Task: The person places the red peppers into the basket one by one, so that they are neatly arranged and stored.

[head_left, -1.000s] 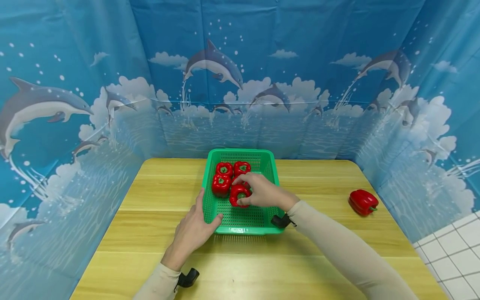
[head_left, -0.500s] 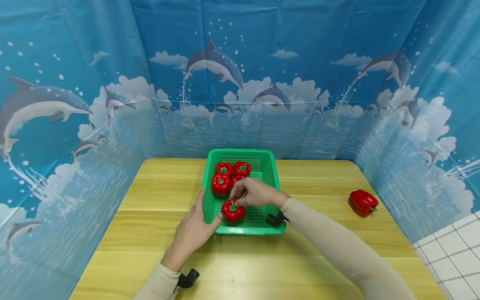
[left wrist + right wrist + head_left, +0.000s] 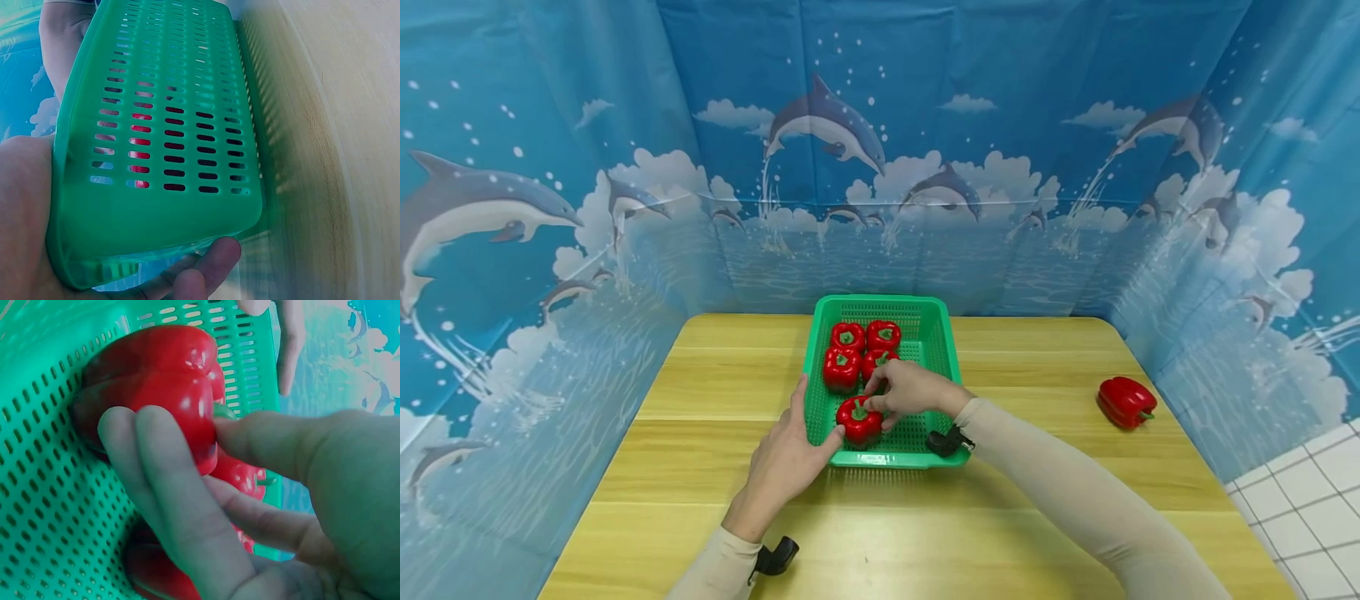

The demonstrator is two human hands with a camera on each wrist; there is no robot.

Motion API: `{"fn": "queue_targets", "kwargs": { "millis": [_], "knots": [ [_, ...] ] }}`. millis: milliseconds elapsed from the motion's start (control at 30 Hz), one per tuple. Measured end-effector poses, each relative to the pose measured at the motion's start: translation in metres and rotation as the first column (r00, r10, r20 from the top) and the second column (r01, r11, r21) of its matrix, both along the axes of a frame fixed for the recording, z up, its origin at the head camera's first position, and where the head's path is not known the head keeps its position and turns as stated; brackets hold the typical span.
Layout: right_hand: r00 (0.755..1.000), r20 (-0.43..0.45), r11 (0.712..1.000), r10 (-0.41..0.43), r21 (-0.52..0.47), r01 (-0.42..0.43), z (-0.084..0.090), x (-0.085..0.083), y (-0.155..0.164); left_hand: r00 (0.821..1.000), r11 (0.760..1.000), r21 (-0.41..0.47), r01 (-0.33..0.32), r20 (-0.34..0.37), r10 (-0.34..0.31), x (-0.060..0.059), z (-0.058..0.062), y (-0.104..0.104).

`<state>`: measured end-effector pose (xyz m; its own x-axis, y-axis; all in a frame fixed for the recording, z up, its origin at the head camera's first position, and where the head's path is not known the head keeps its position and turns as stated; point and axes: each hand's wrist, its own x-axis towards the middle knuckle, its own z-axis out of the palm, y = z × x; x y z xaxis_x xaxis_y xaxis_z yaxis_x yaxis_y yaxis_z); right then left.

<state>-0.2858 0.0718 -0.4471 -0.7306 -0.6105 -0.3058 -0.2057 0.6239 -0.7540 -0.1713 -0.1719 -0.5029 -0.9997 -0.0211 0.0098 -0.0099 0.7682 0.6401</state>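
Note:
In the head view, a green plastic basket (image 3: 951,358) holds several red bell peppers standing stem up. My left hand (image 3: 792,454) grips its near left corner, thumb over the front rim and fingers along the left side. In the left wrist view, those fingertips (image 3: 219,259) lie past the basket's perforated wall (image 3: 156,212). Inside the basket, my right hand (image 3: 917,389) touches the nearest bell pepper (image 3: 859,423). The right wrist view has its thumb beside the stem and extended fingers (image 3: 181,481) against this pepper's side (image 3: 150,375).
One more red bell pepper (image 3: 1126,402) lies on its side at the right of the wooden table (image 3: 1037,375). A blue dolphin-print curtain (image 3: 880,250) stands behind the table and on both sides. White tiles (image 3: 1307,508) show at the lower right.
The nearest pepper came out of my right hand's hold toward the basket's front, then shifted slightly left. The right hand followed a little leftward. My left hand keeps its place on the basket.

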Motion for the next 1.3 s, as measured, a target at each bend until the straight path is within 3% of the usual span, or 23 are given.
{"fn": "queue_targets", "kwargs": {
  "millis": [100, 333, 567, 800, 1033, 1300],
  "knots": [
    [1.0, 0.026, 1.0, 0.004, -0.006, -0.004, 0.001, 0.001, -0.002, 1.0, 1.0, 0.003, 0.001, -0.007, -0.001, 0.0, 0.001, -0.001],
    [0.981, -0.092, 0.983, 0.171, 0.087, -0.163, 0.0, 0.0, -0.005, 1.0, 1.0, 0.014, -0.004, 0.007, 0.003, 0.001, 0.001, 0.0],
    [0.987, -0.112, 0.993, 0.116, 0.049, -0.111, 0.001, 0.0, -0.009, 1.0, 1.0, 0.019, 0.0, -0.012, 0.0, 0.001, 0.001, 0.001],
    [0.976, -0.16, 0.984, 0.149, 0.124, -0.13, 0.001, 0.002, -0.015, 1.0, 1.0, 0.025, 0.003, -0.016, -0.002, 0.001, 0.001, 0.0],
    [0.974, -0.133, 0.973, 0.184, 0.162, -0.162, 0.0, 0.004, -0.018, 1.0, 1.0, 0.023, -0.009, -0.01, 0.009, 0.002, 0.002, 0.002],
    [0.978, -0.158, 0.982, 0.133, 0.157, -0.108, 0.0, 0.005, -0.023, 1.0, 1.0, 0.029, -0.001, -0.008, 0.001, 0.001, 0.002, 0.003]
  ]
}}
